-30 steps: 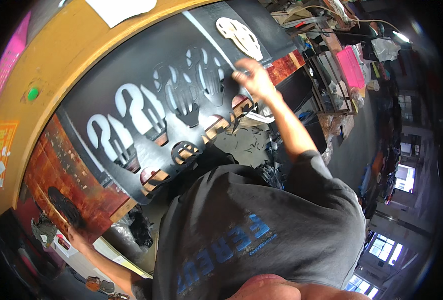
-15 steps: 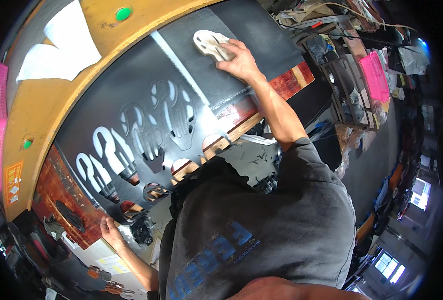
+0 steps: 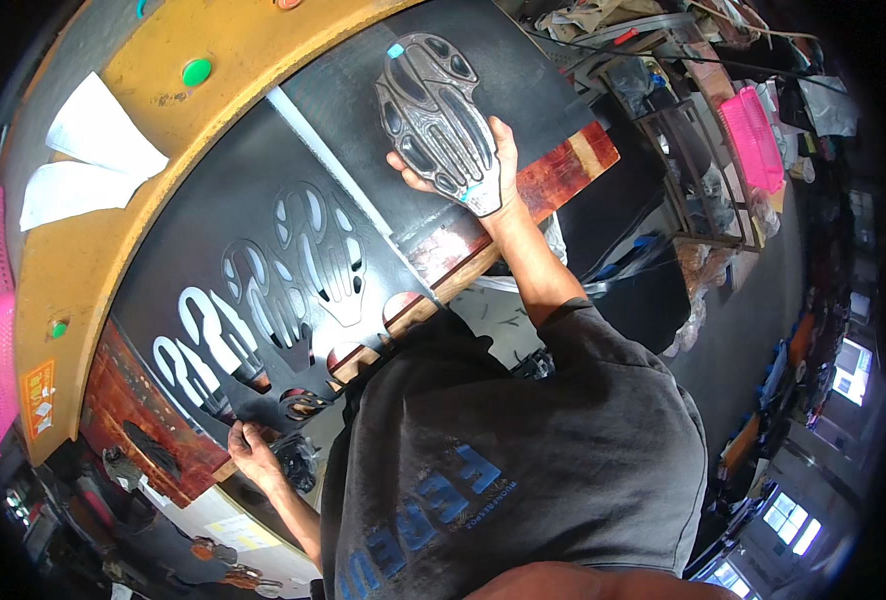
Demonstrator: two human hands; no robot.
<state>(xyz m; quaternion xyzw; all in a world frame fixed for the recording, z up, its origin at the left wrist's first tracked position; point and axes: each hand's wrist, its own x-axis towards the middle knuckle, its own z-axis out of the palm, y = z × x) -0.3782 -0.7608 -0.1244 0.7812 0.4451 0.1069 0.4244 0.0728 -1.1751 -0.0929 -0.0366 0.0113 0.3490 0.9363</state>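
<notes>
My right hand [image 3: 498,175] grips a cutting die [image 3: 438,110] by its near end, thumb on one side and fingers on the other. The die is sole-shaped, with dark metal edges, several slots and small light-blue bits at both ends. It is raised over the dark board at the far right. At the near left, my left hand [image 3: 253,450] is closed, its fingertips pinching the near edge of a black sheet [image 3: 193,230]. Several die-shaped outlines and cut-out openings run along that sheet's near part.
A yellow machine beam [image 3: 153,215] with a green button [image 3: 197,72] and white papers [image 3: 88,165] curves along the far left. The red-brown worktable [image 3: 133,400] shows at both ends. Pink baskets [image 3: 751,138] and a cluttered metal rack [image 3: 698,180] stand right.
My right hand has lifted the die off the board and turned it, so its dark edged side shows instead of the pale one. My left hand has shifted slightly right along the sheet's edge.
</notes>
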